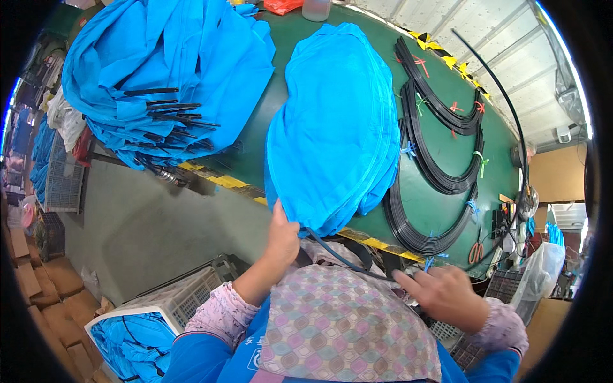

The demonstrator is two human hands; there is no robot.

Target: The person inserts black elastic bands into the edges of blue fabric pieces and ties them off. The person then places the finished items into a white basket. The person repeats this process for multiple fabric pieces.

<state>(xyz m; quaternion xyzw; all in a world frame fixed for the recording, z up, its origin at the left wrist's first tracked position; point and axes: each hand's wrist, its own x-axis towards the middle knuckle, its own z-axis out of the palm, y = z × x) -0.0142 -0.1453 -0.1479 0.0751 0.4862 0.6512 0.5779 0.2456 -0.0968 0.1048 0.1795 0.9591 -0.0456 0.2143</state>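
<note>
A stack of blue fabric pieces (335,127) lies on the green table (255,137). My left hand (282,237) pinches the near edge of this stack at the table's front. A thin black strip (345,257) runs out from under the fabric to my right hand (444,293), whose fingers close around its end over my patterned apron (345,325).
Coils of black strips (440,159) tied with coloured ties lie to the right of the stack. A second heap of blue fabric with black rods (166,70) covers the table's left end. Red-handled scissors (476,250) lie near the right edge. A white crate (172,306) holds blue fabric.
</note>
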